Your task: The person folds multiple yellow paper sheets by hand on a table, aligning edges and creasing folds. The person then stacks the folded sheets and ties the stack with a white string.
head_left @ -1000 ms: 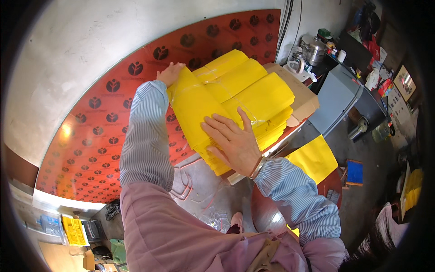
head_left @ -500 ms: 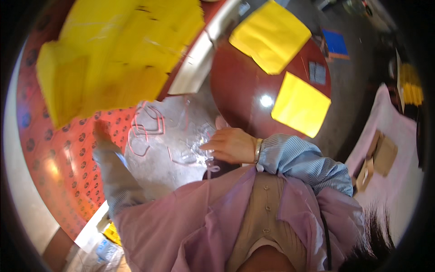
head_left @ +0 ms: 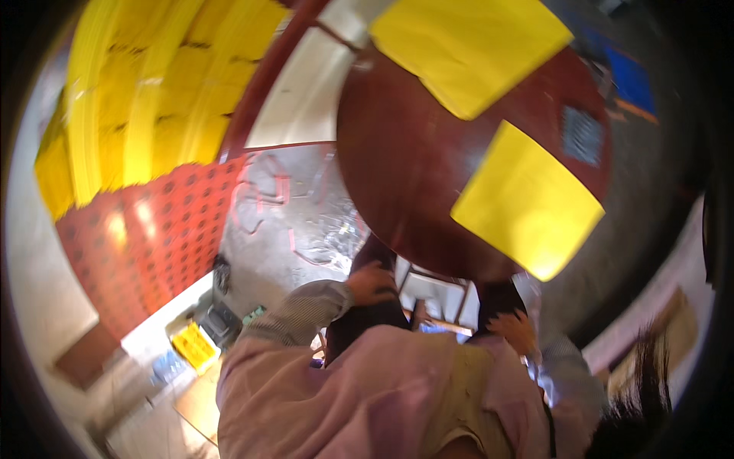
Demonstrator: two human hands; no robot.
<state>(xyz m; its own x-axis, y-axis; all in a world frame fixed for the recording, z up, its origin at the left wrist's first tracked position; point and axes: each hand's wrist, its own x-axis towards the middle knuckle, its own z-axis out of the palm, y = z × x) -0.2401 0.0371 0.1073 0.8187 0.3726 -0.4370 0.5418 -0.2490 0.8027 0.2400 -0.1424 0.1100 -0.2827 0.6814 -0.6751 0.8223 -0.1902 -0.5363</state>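
Note:
My left hand (head_left: 372, 283) rests on my dark-trousered left leg, its fingers loosely stretched out and somewhat blurred. On my other leg lies my right hand (head_left: 516, 330), fingers apart. I see nothing held in either. Ahead stands a round dark-red table (head_left: 397, 161). A flat yellow sheet (head_left: 527, 203) lies on its near right part. Farther back, another yellow sheet (head_left: 466, 50) reaches past the view's upper edge. A small grey patterned piece (head_left: 582, 136) sits by the table's right rim.
Stacked yellow sheets (head_left: 153, 99) cover the far part of a red, dark-spotted surface (head_left: 153, 252) at left. Pink straps (head_left: 264, 195) and clear plastic (head_left: 340, 233) lie on the grey floor. A yellow bin (head_left: 195, 346) stands lower left; cardboard (head_left: 661, 336) lies at right.
My left hand has come from the red spotted surface to my left leg. My right hand has moved from before my waist to my right leg. The round table now appears larger and nearer.

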